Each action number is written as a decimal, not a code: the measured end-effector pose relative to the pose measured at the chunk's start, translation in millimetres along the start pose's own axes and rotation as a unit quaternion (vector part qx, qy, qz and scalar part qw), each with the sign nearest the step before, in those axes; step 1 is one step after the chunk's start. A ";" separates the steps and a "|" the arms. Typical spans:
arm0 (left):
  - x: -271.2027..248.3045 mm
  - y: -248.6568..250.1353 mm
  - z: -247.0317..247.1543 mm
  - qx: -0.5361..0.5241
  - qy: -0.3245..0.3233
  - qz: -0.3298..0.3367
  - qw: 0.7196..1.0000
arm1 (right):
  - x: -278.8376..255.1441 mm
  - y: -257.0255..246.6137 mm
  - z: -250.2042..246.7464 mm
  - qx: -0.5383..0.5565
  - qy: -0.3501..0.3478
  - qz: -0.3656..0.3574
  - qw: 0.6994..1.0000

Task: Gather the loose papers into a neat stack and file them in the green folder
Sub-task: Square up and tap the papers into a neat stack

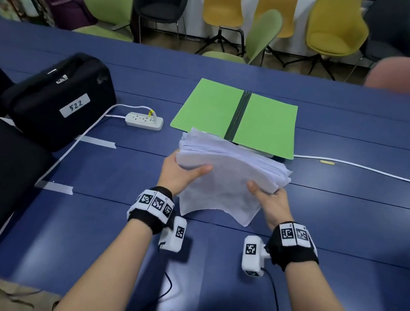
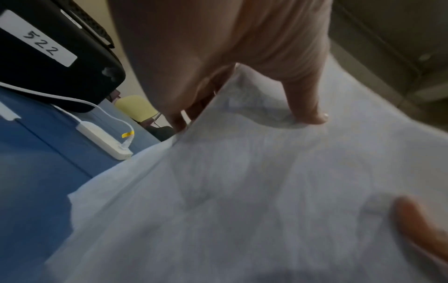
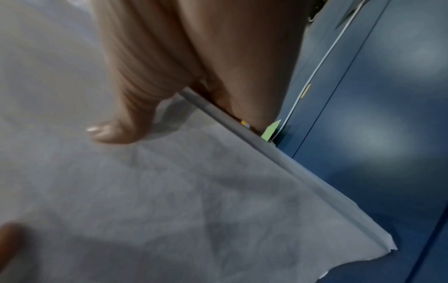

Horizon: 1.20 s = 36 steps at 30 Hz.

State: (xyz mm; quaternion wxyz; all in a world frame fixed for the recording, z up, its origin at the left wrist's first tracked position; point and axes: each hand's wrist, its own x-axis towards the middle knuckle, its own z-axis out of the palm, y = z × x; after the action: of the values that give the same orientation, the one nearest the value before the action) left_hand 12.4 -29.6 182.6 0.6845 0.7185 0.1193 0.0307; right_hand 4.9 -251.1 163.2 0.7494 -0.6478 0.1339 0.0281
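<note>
A thick stack of white papers (image 1: 227, 174) is lifted off the blue table (image 1: 346, 228), its near edge sagging. My left hand (image 1: 183, 173) grips the stack's left side, thumb on top. My right hand (image 1: 269, 198) grips the right side, thumb on top too. The fingers under the sheets are hidden. The green folder (image 1: 213, 109) lies open and flat just beyond the stack, with a dark spine down its middle. The wrist views show the paper stack (image 2: 242, 191) under the left thumb and the paper stack (image 3: 169, 191) under the right thumb, with a corner of the green folder (image 3: 270, 131) past it.
A black case (image 1: 58, 100) labelled 522 sits at the left, beside a white power strip (image 1: 144, 121) with its cable. A white cable (image 1: 355, 166) runs right from the folder. Tape strips mark the table at left. Chairs line the far side.
</note>
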 end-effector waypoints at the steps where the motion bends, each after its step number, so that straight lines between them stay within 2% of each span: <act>1: -1.4 -2.0 2.9 0.008 0.002 -0.007 1.000 | -0.4 0.3 2.3 0.001 0.009 0.002 1.000; 5: -8.1 6.2 10.7 -0.038 0.029 -0.007 0.999 | -5.5 -16.9 11.3 0.025 0.029 -0.033 0.999; 8: -8.9 12.7 10.1 -0.069 0.040 0.020 0.997 | -13.1 -36.1 6.3 0.026 0.012 -0.112 0.993; 11: -15.3 9.1 12.5 -0.074 0.022 0.016 0.997 | -16.8 -38.2 5.3 0.018 -0.019 -0.117 0.993; 13: -19.9 8.9 14.5 -0.068 0.020 0.016 0.997 | -14.8 -33.9 5.4 0.010 0.007 -0.099 0.995; 18: -14.6 25.1 22.6 -0.077 0.028 0.038 0.996 | -10.4 -34.2 8.2 0.054 0.082 -0.114 0.989; 22: -7.1 28.9 36.2 -0.129 0.085 0.011 0.988 | -11.1 -32.1 10.7 0.055 0.134 -0.148 0.978; 25: -2.9 26.3 43.5 -0.134 0.125 0.012 0.983 | -9.0 -32.3 7.7 0.049 0.144 -0.148 0.977; 30: -2.6 21.3 40.1 -0.169 0.159 0.026 0.972 | -10.3 -33.2 8.8 0.014 0.109 -0.164 0.980; 33: 0.2 11.1 31.5 -0.207 0.133 0.030 0.969 | -11.1 -24.1 -0.7 -0.033 0.008 -0.154 0.987; 36: -2.5 11.4 33.5 -0.146 0.118 0.030 0.982 | -10.0 -18.9 -8.4 -0.066 -0.052 -0.149 0.985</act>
State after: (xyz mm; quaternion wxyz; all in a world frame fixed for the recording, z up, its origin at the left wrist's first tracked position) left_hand 18.4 -63.3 192.2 0.7621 0.6053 0.1720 0.1525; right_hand -2.1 -261.0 182.7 0.7064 -0.7065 -0.0054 -0.0417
